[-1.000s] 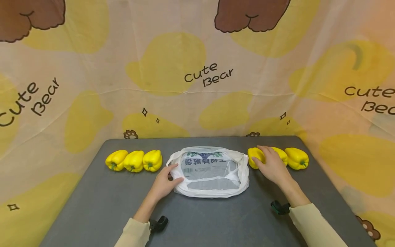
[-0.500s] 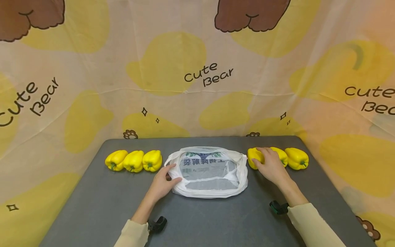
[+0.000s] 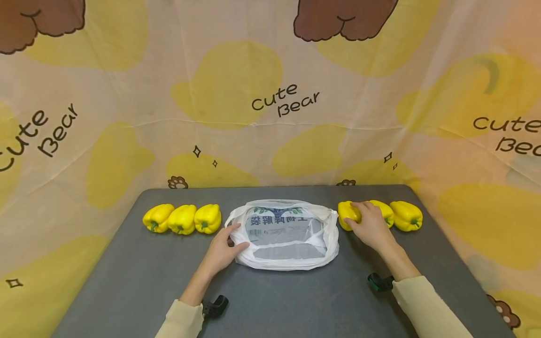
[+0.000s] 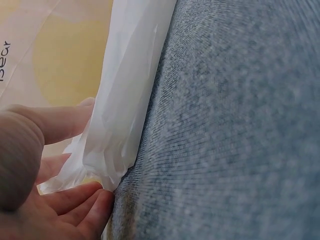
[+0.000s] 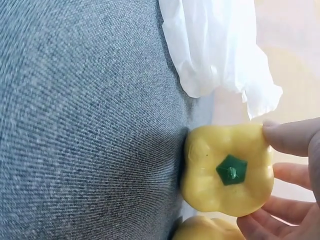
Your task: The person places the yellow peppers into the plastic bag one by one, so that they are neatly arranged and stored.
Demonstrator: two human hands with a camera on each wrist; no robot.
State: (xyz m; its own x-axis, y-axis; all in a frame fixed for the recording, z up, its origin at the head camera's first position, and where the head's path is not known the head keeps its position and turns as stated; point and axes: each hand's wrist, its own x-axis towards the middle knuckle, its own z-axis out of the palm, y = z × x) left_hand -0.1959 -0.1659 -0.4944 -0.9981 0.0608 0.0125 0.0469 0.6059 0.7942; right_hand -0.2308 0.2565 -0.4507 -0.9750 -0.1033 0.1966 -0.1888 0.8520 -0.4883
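In the head view a white plastic bag stands mouth up on the grey table, its printed inner wall showing. My left hand holds the bag's left side; in the left wrist view, thumb and fingertips lie around the thin plastic. To the right of the bag, my right hand grips the nearest yellow bell pepper. In the right wrist view that pepper sits on the table, green stem towards the camera, thumb on one side and fingers on the other. Its neighbour is partly hidden behind the right hand.
A third yellow pepper ends the right-hand row. Left of the bag, another row holds three more: an outer pepper, a middle pepper and an inner pepper. A printed cloth hangs behind the table.
Over the last second the left hand and the bag have shifted slightly left. The right hand stays around the same pepper, barely moved.
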